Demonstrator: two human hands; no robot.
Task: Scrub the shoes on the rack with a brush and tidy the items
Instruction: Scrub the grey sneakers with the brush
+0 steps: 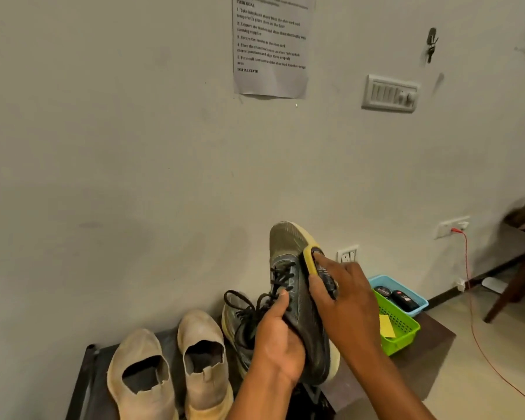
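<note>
Grey sneaker (297, 298) held up w/ our left hand (275, 338); right hand (343, 298) grips brush (315, 265) on its side. Mid-scrub, we reckon; beige pair (170, 368) on rack (82, 386), baskets (403, 328) still to do.

Left hand (278, 338) raised from below, fingers and thumb curled round the middle of a dark sneaker (297, 298), right hand (343, 301) reached in from the lower right, forearm angled up, fingers clasped over a yellow-edged brush (314, 262), index finger stretched along its back
</note>
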